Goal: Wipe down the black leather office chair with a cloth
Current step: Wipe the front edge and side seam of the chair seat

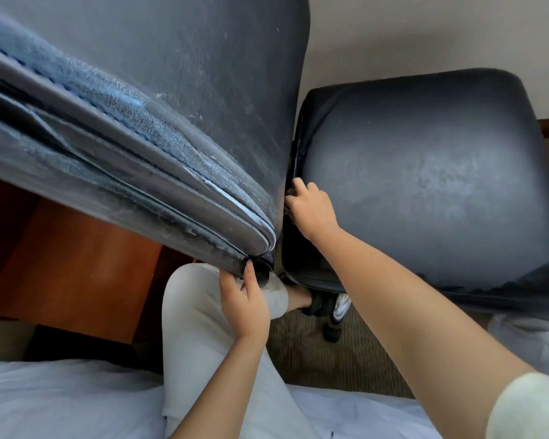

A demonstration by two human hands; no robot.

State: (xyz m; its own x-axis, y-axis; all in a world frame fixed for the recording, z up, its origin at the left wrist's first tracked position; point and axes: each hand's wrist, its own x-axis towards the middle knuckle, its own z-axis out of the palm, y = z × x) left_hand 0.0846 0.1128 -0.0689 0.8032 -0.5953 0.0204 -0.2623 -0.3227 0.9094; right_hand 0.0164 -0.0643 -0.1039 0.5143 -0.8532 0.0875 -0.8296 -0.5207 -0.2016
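The black chair fills the view, its backrest (178,99) looming close on the left and the seat (425,172) to the right, and the left hand (244,302) pinches the backrest's lower corner, thumb and fingers curled on the edge, likely to steady it. The right hand (311,207) reaches on an outstretched arm into the gap between backrest and seat, fingers curled over the seat's rear edge, gripping it. No cloth shows in either hand, so I judge this a repositioning step; dusty streaks on the leather suggest plenty left to wipe.
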